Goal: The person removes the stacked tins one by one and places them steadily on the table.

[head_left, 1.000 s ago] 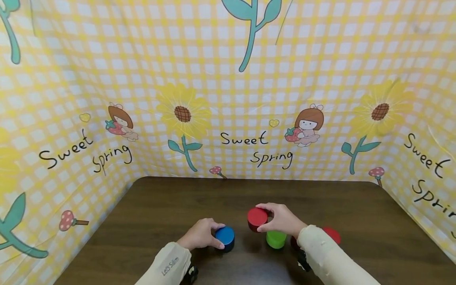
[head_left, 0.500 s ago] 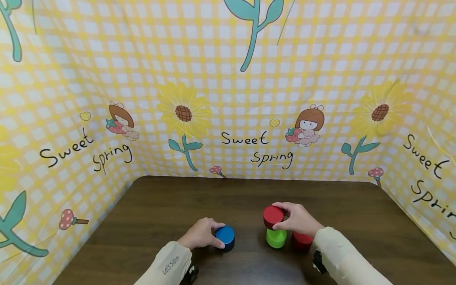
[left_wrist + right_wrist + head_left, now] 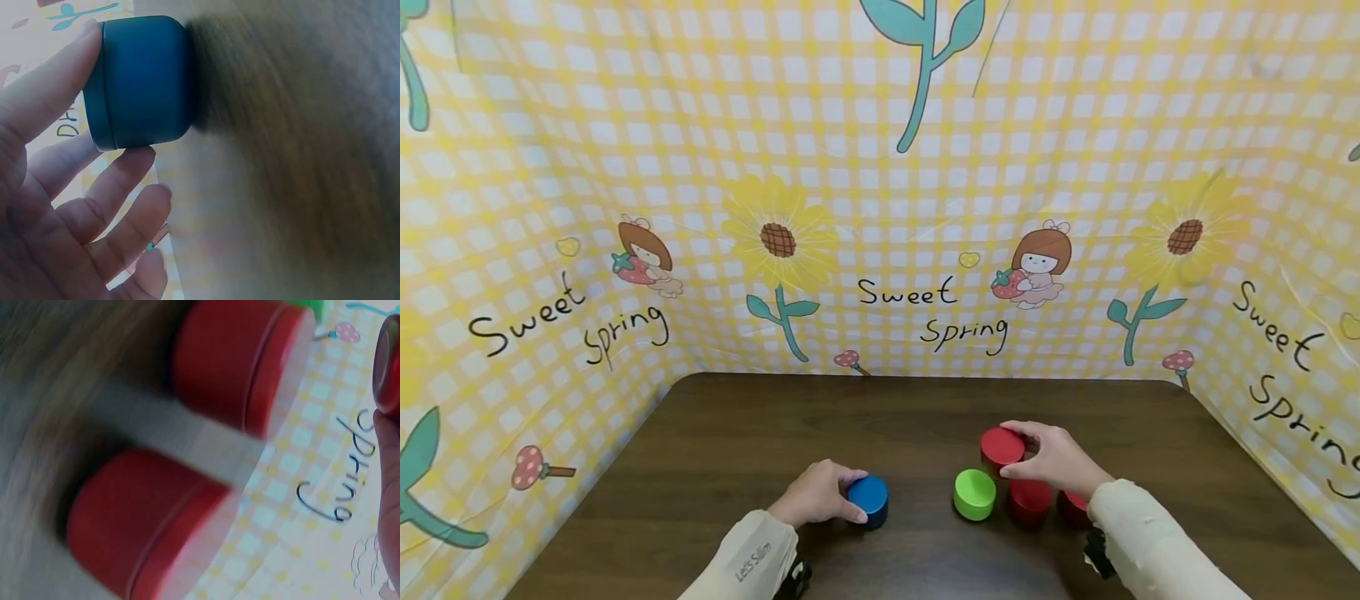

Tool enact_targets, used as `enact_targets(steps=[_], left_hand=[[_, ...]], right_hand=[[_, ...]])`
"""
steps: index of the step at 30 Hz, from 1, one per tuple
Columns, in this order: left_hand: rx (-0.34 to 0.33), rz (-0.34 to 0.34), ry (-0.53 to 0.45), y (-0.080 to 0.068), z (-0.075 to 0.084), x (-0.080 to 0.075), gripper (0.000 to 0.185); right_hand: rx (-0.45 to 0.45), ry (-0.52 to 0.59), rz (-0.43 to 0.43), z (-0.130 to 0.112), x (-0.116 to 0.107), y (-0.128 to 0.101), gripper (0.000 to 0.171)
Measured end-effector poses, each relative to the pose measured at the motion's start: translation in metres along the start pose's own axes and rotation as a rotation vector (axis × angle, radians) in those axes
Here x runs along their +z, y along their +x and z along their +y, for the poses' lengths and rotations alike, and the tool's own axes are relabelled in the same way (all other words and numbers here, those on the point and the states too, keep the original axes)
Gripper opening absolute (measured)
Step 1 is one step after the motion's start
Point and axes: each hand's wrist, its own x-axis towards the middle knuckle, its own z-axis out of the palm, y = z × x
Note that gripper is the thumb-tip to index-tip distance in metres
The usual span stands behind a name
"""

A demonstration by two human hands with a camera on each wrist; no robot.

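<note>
My left hand [image 3: 814, 495] grips a round blue tin [image 3: 868, 502] between thumb and fingers. In the left wrist view the blue tin [image 3: 147, 81] shows a lid seam near its top, and the other fingers spread below it. My right hand [image 3: 1060, 457] holds a round red tin [image 3: 1002, 448] by its sides, raised above the table. Just below it stand a green tin [image 3: 974, 495] and a second red tin [image 3: 1028, 502]. A third red tin [image 3: 1072, 508] is partly hidden by my right wrist. The held red tin [image 3: 389, 369] is cut off in the right wrist view.
All the tins are over a dark wooden table [image 3: 760, 425]. A yellow checked cloth [image 3: 895, 208] printed with flowers and words hangs behind it and along both sides.
My right hand has carried the red tin rightward, from left of the green tin, over it, to above and behind the second red tin. My left hand keeps its place on the blue tin.
</note>
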Motion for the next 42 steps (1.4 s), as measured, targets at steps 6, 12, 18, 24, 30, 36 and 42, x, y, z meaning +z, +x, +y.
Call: enact_targets(steps=[6,12,18,24,30,36,42], left_hand=[[-0.023,0.006,0.002,-0.001,0.0,-0.003,0.057],[-0.031,0.002,-0.001,-0.001,0.0,-0.002,0.057],[-0.016,0.005,0.004,0.001,0.001,0.0,0.057],[-0.013,0.003,0.005,0.001,-0.003,0.0,0.057],[-0.017,0.001,-0.001,-0.001,-0.005,0.0,0.057],[-0.016,-0.002,-0.009,-0.002,-0.003,-0.001,0.056],[-0.012,-0.005,-0.003,-0.001,-0.001,-0.003,0.056]], right_hand=[[0.022,-0.007,0.041,0.002,-0.014,-0.009,0.067],[0.067,-0.019,0.058,0.01,-0.023,-0.021,0.069],[0.116,-0.026,0.077,0.02,-0.035,-0.033,0.069],[0.132,-0.041,0.106,0.031,-0.047,-0.045,0.069],[0.141,-0.074,0.134,0.039,-0.054,-0.054,0.069],[0.167,-0.115,0.152,0.043,-0.058,-0.061,0.069],[0.179,-0.16,0.171,0.046,-0.065,-0.068,0.068]])
